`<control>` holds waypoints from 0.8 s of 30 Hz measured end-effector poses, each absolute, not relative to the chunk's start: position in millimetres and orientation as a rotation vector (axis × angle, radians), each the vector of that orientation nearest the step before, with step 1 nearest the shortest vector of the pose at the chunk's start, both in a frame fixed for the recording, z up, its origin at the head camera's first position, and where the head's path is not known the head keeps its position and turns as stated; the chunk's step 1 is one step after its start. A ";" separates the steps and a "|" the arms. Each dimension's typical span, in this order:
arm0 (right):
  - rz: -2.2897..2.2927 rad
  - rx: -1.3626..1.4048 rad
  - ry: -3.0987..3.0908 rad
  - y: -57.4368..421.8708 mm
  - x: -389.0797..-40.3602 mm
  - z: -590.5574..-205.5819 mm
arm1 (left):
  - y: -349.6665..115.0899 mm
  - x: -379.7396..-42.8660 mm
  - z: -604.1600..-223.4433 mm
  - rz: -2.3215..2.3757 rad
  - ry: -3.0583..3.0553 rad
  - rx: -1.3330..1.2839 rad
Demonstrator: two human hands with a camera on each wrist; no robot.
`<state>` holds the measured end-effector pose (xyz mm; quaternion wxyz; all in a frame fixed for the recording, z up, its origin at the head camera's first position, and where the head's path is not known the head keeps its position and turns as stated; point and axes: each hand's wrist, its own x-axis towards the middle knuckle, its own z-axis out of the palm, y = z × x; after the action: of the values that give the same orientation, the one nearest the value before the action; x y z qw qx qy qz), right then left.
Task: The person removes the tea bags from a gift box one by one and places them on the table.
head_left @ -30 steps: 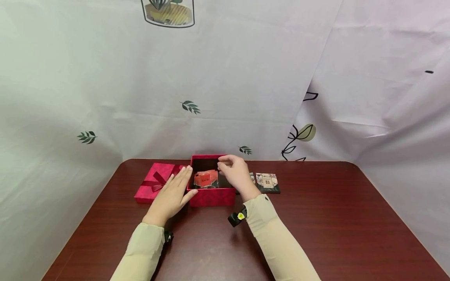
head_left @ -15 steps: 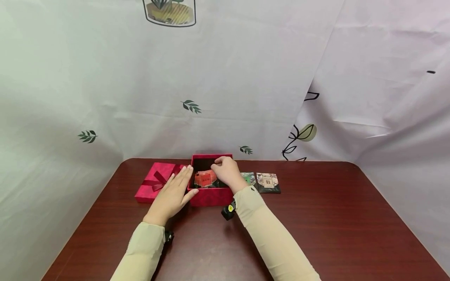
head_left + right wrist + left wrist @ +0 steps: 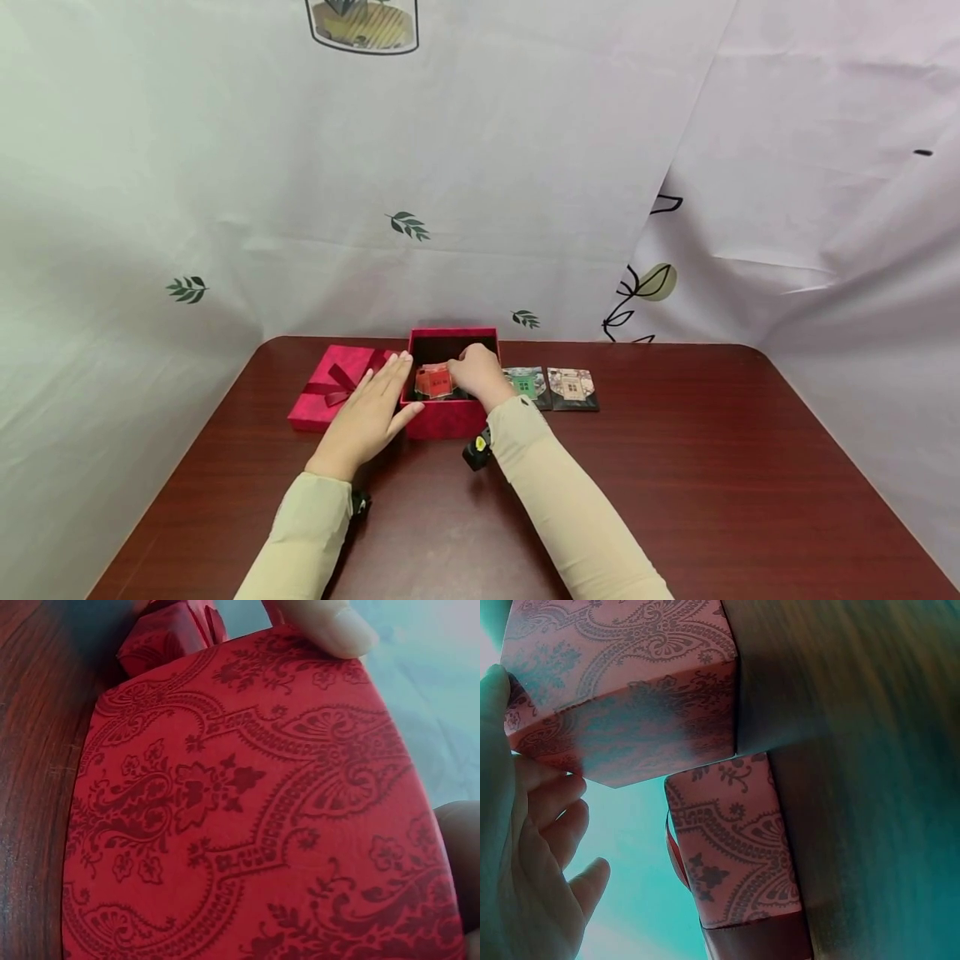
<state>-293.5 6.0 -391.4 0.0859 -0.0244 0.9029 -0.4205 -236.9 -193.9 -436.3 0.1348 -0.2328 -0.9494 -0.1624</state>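
Note:
A red patterned gift box (image 3: 447,422) stands without its lid at the back of the table. Inside it lie red-fronted packets (image 3: 433,382). My left hand (image 3: 365,421) rests its straight fingers along the box's left rim; in the left wrist view its fingers touch the box (image 3: 645,712) too. My right hand (image 3: 480,375) reaches down into the box, thumb right at the edge of the red-fronted packets. Its fingertips are hidden, so I cannot tell whether they grip a packet. In the right wrist view the box's front wall (image 3: 247,802) hides most of this hand.
The red lid (image 3: 327,385) with a dark red ribbon bow lies left of the box, partly under my left hand. Right of the box lie a green-fronted packet (image 3: 527,385) and a beige-fronted packet (image 3: 572,388). A white printed cloth (image 3: 480,167) hangs behind the table (image 3: 675,483).
My right hand has moved left and down into the box, to the red-fronted packets, uncovering the green-fronted packet. My left hand stays at the rim.

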 end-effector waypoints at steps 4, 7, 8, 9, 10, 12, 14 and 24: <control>-1.231 -0.064 2.676 4.9 -294.9 -393.1 | -194.5 -237.0 -437.0 -0.469 -2.740 -0.683; -1.238 -0.061 2.674 4.0 -295.9 -394.7 | -194.9 -237.1 -437.2 -0.472 -2.741 -0.682; -1.244 -0.058 2.670 3.8 -296.2 -395.2 | -194.9 -236.9 -436.9 -0.472 -2.746 -0.680; -1.245 -0.056 2.670 3.5 -296.3 -395.7 | -194.9 -237.0 -436.9 -0.473 -2.750 -0.679; -1.248 -0.052 2.668 3.4 -296.3 -396.0 | -194.9 -237.2 -436.8 -0.472 -2.757 -0.677; -1.251 -0.050 2.666 3.2 -296.2 -396.6 | -195.0 -237.2 -436.7 -0.474 -2.762 -0.675; -1.252 -0.048 2.667 3.0 -296.2 -397.0 | -195.0 -237.0 -436.5 -0.478 -2.761 -0.674; -1.272 -0.111 2.750 5.2 -295.3 -398.1 | -194.7 -236.4 -436.8 -0.479 -2.746 -0.680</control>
<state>-295.3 5.2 -398.1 0.0549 -0.0365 0.9056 -0.4189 -236.4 -194.7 -436.8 0.1360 -0.2347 -0.9482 -0.1654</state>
